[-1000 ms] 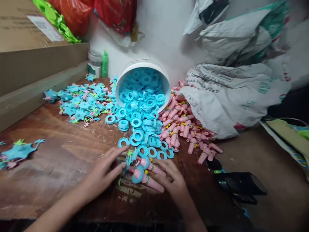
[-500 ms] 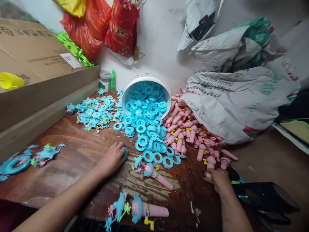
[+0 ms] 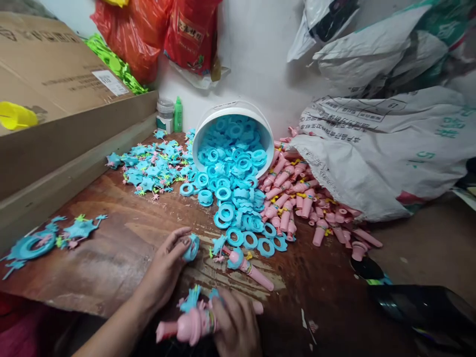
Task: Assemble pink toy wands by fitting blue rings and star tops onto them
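In the head view my left hand grips a blue scalloped plastic ring at its fingertips, just above the table. My right hand is wrapped round a pink plastic toy wand, its narrow red-and-pink end pointing left. Behind that hand lies another pink wand, mostly hidden, with a blue star-shaped piece by it. Farther up the table rests a pink wand fitted with a blue ring. Loose blue rings spill from a white bucket lying on its side.
Right of the bucket, pink wands pile up before a white woven sack. Blue star pieces are heaped at left near a cardboard box. A glossy black object is at lower right.
My right hand has come from the pile at right to the near middle, bringing a pink toy wand. My left hand has lifted and turned, showing the blue ring. The view has shifted slightly.
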`<state>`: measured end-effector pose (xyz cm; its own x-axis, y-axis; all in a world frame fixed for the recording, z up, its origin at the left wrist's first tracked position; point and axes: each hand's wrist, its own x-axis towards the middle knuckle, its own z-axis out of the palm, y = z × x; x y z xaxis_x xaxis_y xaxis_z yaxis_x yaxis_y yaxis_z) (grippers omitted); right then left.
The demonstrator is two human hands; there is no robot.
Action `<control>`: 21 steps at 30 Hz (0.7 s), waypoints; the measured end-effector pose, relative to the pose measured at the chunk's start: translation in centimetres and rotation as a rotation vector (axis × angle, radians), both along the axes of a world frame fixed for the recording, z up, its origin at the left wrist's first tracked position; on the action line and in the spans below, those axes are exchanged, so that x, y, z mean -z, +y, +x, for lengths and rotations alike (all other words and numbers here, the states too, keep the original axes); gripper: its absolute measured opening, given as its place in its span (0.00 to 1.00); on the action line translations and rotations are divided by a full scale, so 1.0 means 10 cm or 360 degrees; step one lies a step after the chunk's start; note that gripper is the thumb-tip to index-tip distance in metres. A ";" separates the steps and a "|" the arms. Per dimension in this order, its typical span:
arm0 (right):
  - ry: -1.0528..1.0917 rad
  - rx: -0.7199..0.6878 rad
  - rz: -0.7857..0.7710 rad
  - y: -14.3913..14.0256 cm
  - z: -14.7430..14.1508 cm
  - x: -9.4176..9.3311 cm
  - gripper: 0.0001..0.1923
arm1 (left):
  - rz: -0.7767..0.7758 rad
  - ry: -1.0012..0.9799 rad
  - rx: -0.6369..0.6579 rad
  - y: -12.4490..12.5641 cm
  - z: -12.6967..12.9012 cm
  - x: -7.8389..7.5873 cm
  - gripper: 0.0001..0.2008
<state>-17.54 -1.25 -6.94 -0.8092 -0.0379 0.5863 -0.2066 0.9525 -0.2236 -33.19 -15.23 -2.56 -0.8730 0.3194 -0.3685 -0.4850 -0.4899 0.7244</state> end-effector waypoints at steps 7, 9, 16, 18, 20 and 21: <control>0.0296 0.0450 0.0213 0.37 -0.89 -0.32 0.16 | 0.0109 0.0011 -0.0233 -0.15 -0.21 -0.06 0.23; 0.0315 0.0427 0.0213 0.32 -0.89 -0.43 0.17 | 0.0256 -0.0084 -0.0213 -0.16 -0.21 -0.14 0.23; -0.0204 -0.0025 -0.0142 -0.13 -0.45 -0.49 0.26 | 0.0478 -0.0237 -0.0040 -0.09 -0.02 -0.30 0.22; -0.0367 -0.0024 -0.0557 -0.21 -0.39 -0.44 0.26 | 0.0397 -0.0144 -0.0002 -0.06 0.11 -0.28 0.25; -0.0677 -0.0115 -0.1338 -0.27 -0.37 -0.43 0.25 | 0.0331 -0.0032 0.0106 -0.08 0.24 -0.24 0.29; -0.0919 -0.0218 -0.1829 -0.29 -0.38 -0.45 0.25 | 0.0301 0.0018 0.0210 -0.11 0.28 -0.23 0.31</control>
<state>-21.32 -4.14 -2.45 -0.9843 0.1497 -0.0931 0.1136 0.1346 -0.9844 -30.37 -16.29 -0.29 -0.8230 0.4933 -0.2816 -0.5461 -0.5505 0.6315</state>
